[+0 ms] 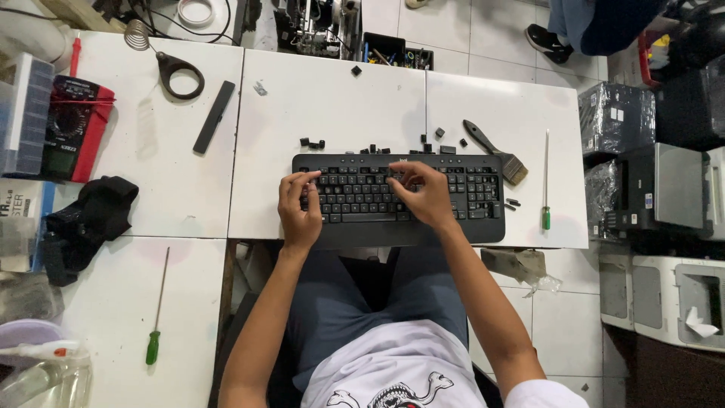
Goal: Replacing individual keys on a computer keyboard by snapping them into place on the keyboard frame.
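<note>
Black keyboard lies at the white table's near edge; left hand and right hand rest on it, fingers curled onto keys, grasping nothing. Loose keycaps lie just behind.

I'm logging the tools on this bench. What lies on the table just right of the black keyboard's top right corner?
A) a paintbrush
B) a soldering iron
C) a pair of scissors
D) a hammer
A: a paintbrush with a dark handle and pale bristles lies at an angle beside the keyboard's top right corner.
</note>
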